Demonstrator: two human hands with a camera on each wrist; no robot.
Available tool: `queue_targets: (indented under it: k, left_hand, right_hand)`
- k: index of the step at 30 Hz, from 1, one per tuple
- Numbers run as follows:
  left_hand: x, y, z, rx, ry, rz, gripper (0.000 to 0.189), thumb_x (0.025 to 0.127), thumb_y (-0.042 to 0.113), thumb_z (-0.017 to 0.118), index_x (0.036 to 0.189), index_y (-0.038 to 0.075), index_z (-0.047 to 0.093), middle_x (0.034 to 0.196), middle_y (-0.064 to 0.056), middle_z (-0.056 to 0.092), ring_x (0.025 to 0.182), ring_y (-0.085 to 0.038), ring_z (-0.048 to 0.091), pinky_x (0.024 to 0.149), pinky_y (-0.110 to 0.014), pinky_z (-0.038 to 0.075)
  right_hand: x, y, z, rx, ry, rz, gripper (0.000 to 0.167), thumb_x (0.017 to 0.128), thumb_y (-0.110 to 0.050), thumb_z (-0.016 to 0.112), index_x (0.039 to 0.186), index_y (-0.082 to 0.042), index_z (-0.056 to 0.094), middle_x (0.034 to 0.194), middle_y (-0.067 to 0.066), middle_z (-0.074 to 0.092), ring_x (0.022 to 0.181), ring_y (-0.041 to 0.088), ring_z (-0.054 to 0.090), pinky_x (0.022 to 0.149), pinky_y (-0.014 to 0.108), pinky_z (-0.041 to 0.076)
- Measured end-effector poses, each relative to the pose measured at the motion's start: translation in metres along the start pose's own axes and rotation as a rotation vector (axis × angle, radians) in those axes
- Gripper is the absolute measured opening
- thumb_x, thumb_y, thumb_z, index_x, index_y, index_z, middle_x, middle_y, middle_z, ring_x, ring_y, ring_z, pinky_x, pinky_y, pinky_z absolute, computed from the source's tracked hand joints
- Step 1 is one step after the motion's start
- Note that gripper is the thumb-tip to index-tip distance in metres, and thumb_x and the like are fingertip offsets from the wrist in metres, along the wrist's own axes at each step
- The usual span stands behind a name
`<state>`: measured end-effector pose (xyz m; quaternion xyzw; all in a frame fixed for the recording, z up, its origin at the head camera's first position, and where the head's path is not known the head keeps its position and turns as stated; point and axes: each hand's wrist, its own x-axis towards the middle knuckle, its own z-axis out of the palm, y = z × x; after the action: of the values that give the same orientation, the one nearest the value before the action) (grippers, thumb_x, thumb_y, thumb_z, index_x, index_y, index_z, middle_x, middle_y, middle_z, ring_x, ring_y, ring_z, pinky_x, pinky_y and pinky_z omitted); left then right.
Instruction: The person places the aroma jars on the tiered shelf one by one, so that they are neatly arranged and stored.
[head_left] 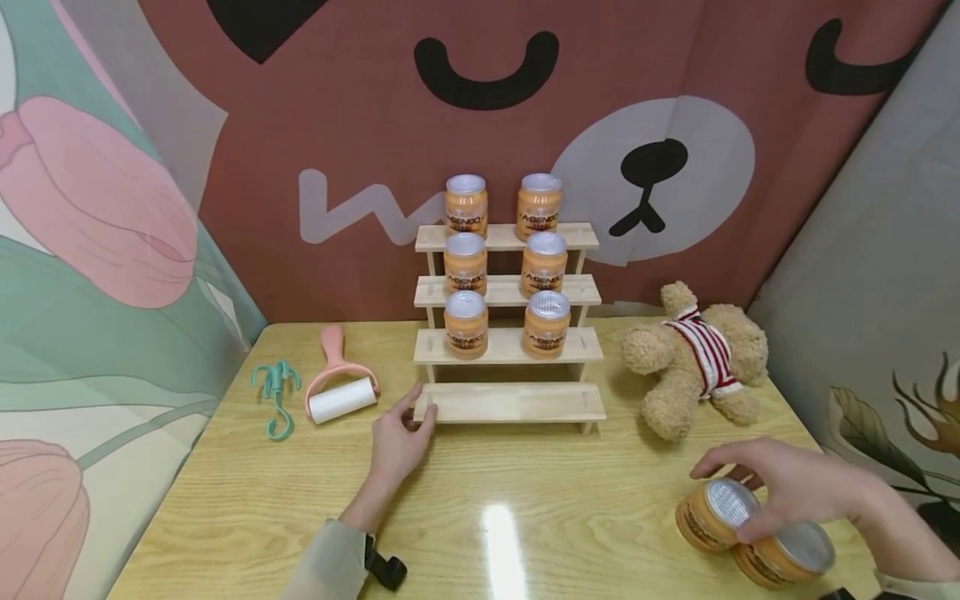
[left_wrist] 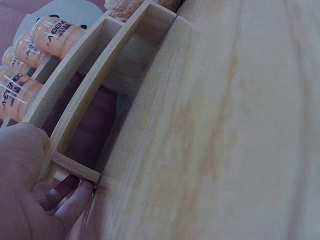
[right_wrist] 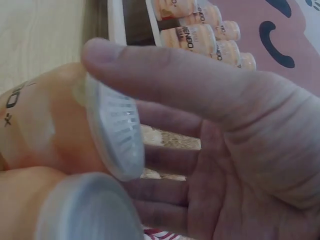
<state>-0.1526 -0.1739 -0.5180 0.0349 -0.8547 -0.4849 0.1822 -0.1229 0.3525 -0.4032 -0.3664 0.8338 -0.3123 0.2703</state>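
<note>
My left hand [head_left: 399,442] grips the left end of the bottom step of a four-tier wooden display stand [head_left: 517,403]. In the left wrist view its fingers [left_wrist: 75,204] bend against the step's end support. Three upper tiers carry orange jars with silvery lids, such as this jar [head_left: 467,325], two per tier. At the front right, my right hand [head_left: 806,483] reaches over an orange jar [head_left: 701,518], fingers spread around its ridged lid [right_wrist: 120,130]. The thumb [right_wrist: 150,70] lies over the lid's edge in the right wrist view. Right beside it stands a second jar [head_left: 780,557].
A teddy bear [head_left: 693,362] in a striped shirt lies right of the stand. On the left are a pink-handled lint roller [head_left: 341,392] and a green multi-armed hook [head_left: 277,392]. Patterned cloth [head_left: 360,125] hangs behind the wooden table [head_left: 247,500].
</note>
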Motion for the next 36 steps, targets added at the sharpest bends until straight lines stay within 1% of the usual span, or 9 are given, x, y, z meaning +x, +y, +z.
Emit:
queue_targets:
  k: [3,7,13,18,21,24,30,33,36]
  left_hand:
    - [0.000,0.001,0.000,-0.015,-0.009,-0.009,0.049,0.097,0.019,0.078,0.143,0.006,0.067,0.096,-0.020,0.079,0.066,-0.005,0.066,0.062,-0.018,0.053]
    - [0.000,0.001,0.000,-0.030,-0.010,-0.009,0.049,0.097,0.019,0.078,0.144,0.006,0.067,0.098,-0.021,0.079,0.065,-0.006,0.066,0.061,-0.018,0.053]
    - [0.000,0.000,0.001,-0.019,-0.009,0.001,0.049,0.097,0.019,0.078,0.143,0.006,0.067,0.099,-0.021,0.078,0.066,-0.005,0.064,0.062,-0.018,0.053]
    - [-0.001,-0.001,0.002,-0.017,-0.007,0.000,0.049,0.096,0.018,0.079,0.142,0.006,0.068,0.100,-0.022,0.078,0.065,-0.005,0.064,0.061,-0.018,0.052]
    - [-0.001,-0.002,0.002,-0.021,0.000,-0.002,0.049,0.096,0.019,0.079,0.142,0.006,0.068,0.101,-0.022,0.079,0.066,-0.005,0.067,0.061,-0.017,0.053]
    - [-0.001,-0.001,0.001,-0.023,-0.003,0.005,0.048,0.097,0.019,0.078,0.142,0.006,0.068,0.101,-0.023,0.078,0.065,-0.006,0.067,0.060,-0.017,0.053]
    - [0.000,0.000,0.000,-0.033,-0.014,-0.004,0.049,0.097,0.017,0.078,0.143,0.005,0.067,0.104,-0.025,0.078,0.068,-0.010,0.071,0.061,-0.017,0.053]
    - [0.000,0.001,-0.001,-0.035,-0.015,-0.004,0.049,0.097,0.017,0.078,0.143,0.005,0.067,0.107,-0.026,0.077,0.072,-0.013,0.074,0.063,-0.016,0.054]
    - [-0.001,0.001,-0.001,-0.039,-0.014,-0.005,0.049,0.097,0.017,0.078,0.143,0.005,0.067,0.107,-0.026,0.077,0.072,-0.013,0.074,0.064,-0.016,0.054]
  right_hand:
    - [0.001,0.000,0.002,-0.003,-0.013,0.029,0.056,0.083,-0.016,0.090,0.134,-0.013,0.067,0.128,-0.001,0.070,0.107,-0.004,0.060,0.077,0.024,0.056]
    - [0.003,0.000,0.004,-0.006,-0.002,0.008,0.053,0.083,-0.015,0.090,0.131,-0.016,0.067,0.122,-0.004,0.070,0.100,-0.003,0.061,0.073,0.025,0.056]
    - [0.008,-0.002,0.003,-0.102,0.029,-0.018,0.051,0.083,-0.022,0.091,0.127,-0.019,0.066,0.119,-0.011,0.068,0.102,-0.004,0.061,0.072,0.024,0.055]
    - [0.014,-0.012,-0.005,-0.161,0.064,-0.045,0.049,0.083,-0.018,0.090,0.123,-0.023,0.061,0.112,-0.013,0.065,0.102,-0.001,0.063,0.071,0.025,0.054]
    - [0.020,-0.021,-0.014,-0.210,0.101,-0.073,0.051,0.082,-0.015,0.090,0.123,-0.024,0.061,0.111,-0.013,0.066,0.101,-0.001,0.064,0.072,0.025,0.055]
    - [0.027,-0.030,-0.023,-0.266,0.164,-0.111,0.054,0.079,-0.015,0.092,0.124,-0.025,0.063,0.114,-0.014,0.067,0.097,-0.002,0.064,0.072,0.025,0.057]
    - [0.048,-0.044,-0.034,-0.291,0.272,-0.205,0.055,0.078,-0.010,0.094,0.125,-0.021,0.067,0.114,-0.011,0.069,0.090,0.000,0.066,0.069,0.024,0.058]
    - [0.058,-0.052,-0.039,-0.305,0.345,-0.224,0.057,0.075,-0.006,0.094,0.124,-0.019,0.069,0.113,-0.009,0.070,0.087,-0.001,0.067,0.068,0.023,0.059]
    - [0.070,-0.059,-0.044,-0.342,0.412,-0.206,0.060,0.071,-0.003,0.093,0.124,-0.020,0.071,0.114,-0.010,0.072,0.088,-0.002,0.067,0.070,0.023,0.061]
